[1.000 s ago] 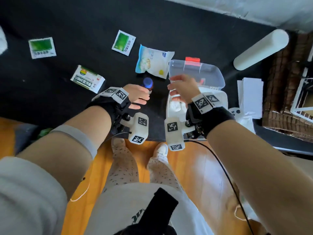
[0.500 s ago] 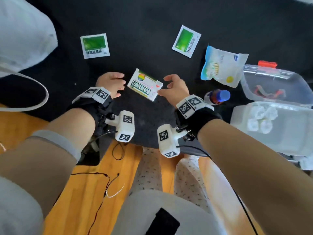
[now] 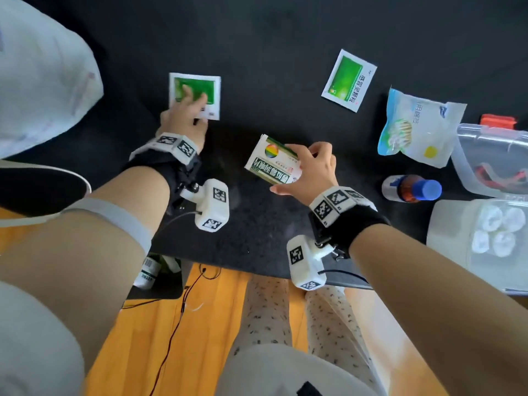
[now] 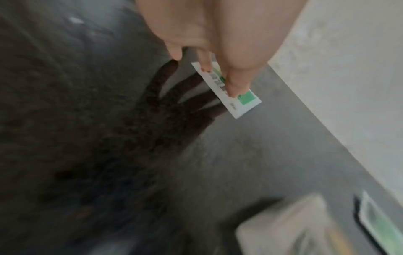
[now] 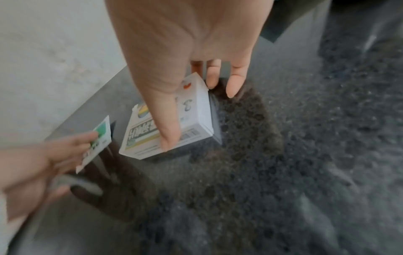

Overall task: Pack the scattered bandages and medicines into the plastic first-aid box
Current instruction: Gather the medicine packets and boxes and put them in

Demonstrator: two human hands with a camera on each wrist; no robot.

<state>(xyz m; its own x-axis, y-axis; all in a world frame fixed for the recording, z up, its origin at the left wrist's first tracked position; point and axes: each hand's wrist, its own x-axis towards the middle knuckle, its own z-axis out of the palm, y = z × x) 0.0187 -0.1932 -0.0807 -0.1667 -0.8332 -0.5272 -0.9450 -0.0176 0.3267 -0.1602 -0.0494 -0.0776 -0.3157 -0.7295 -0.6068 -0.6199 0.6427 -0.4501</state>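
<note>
My left hand (image 3: 197, 102) pinches a green-and-white sachet (image 3: 195, 90) at the far left of the black table; in the left wrist view the sachet (image 4: 246, 101) is tilted up off the surface under my left hand (image 4: 218, 77). My right hand (image 3: 300, 162) grips a white medicine box (image 3: 268, 160) mid-table, thumb on one face and fingers on the far side, held just above the table (image 5: 139, 143). The clear plastic first-aid box (image 3: 445, 224) stands open at the right with white bandage rolls (image 3: 497, 230) inside.
A second green sachet (image 3: 348, 80), a blue cotton-swab bag (image 3: 414, 127) and a brown bottle with a blue cap (image 3: 411, 188) lie between my right hand and the box. Its lid (image 3: 468, 155) lies open behind. A white plastic bag (image 3: 43, 81) fills the far left.
My left hand has reached away from the medicine box to the far sachet and taken hold of it. My right hand has closed on the medicine box and raised it slightly.
</note>
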